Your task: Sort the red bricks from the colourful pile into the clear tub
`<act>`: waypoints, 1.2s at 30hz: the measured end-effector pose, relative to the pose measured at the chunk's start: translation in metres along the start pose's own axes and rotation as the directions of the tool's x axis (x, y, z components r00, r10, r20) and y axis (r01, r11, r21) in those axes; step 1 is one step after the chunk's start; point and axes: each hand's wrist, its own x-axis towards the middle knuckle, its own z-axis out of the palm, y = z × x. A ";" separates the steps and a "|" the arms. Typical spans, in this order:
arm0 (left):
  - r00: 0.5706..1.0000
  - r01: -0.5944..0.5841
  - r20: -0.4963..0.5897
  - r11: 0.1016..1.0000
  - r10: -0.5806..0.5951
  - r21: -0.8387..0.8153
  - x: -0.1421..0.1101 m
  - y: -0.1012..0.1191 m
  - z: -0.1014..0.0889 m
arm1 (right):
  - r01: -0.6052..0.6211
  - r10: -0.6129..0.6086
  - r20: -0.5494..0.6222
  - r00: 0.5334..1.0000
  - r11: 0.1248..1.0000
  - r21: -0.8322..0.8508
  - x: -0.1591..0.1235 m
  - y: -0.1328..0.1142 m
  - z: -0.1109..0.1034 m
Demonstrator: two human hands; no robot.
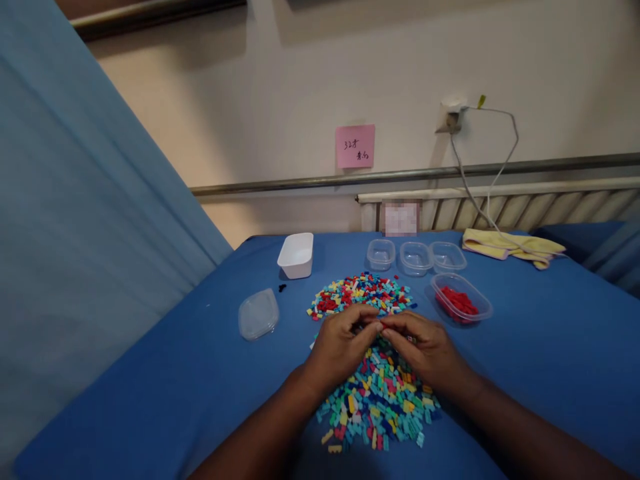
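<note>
My left hand (345,340) and my right hand (423,343) meet over the bricks, thumbs and forefingers pinched together. Between their fingertips shows a small red toy brick (383,326), mostly covered by the fingers. Beneath and in front of the hands spreads a pile of mixed toy bricks (380,407), in teal, blue, yellow, pink and green. Behind the hands lies a second pile of smaller bricks (360,290), with many red ones on its left side. A clear plastic container (483,312) holding red bricks stands to the right of my right hand.
Three clear tubs (381,255) stand along the back, beside a folded yellow cloth (510,245). At the back left is a white plastic box (296,270); nearer lies a clear lid (259,317), with small black pieces (283,288) close by. A blue curtain (100,200) hangs at left.
</note>
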 end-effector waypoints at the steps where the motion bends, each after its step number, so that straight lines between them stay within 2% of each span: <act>1: 0.999 -0.038 0.009 0.997 0.038 0.063 -0.001 0.001 -0.001 | 0.020 -0.020 0.009 1.000 1.000 -0.010 0.000 0.000 -0.001; 3: 0.996 -0.092 0.025 0.985 0.089 0.143 -0.002 0.002 -0.002 | 0.057 -0.056 0.032 0.998 0.998 -0.038 0.000 0.000 -0.003; 6: 0.994 -0.108 0.045 0.981 0.102 0.163 -0.003 0.002 -0.002 | 0.092 -0.086 0.070 0.994 0.992 -0.088 0.000 -0.001 -0.005; 12: 0.996 -0.075 0.059 0.993 0.070 0.091 -0.001 0.002 0.000 | 0.097 -0.082 0.104 0.991 0.984 -0.151 0.003 -0.007 -0.010; 15: 0.994 -0.077 0.079 0.994 0.071 0.076 0.000 0.006 -0.001 | 0.091 -0.075 0.114 0.991 0.985 -0.149 0.003 -0.008 -0.012; 20: 0.996 -0.015 0.091 0.999 0.019 -0.046 0.001 0.004 0.002 | 0.069 -0.042 0.179 0.983 0.987 -0.147 0.001 -0.004 -0.010; 23: 0.993 0.003 0.122 0.997 0.006 -0.074 0.001 0.001 0.003 | 0.070 -0.048 0.163 0.985 0.989 -0.129 0.000 -0.002 -0.010; 36: 0.987 -0.102 0.132 0.993 0.094 0.057 -0.001 0.008 -0.002 | 0.138 -0.100 0.197 0.975 0.972 -0.191 0.006 -0.009 -0.024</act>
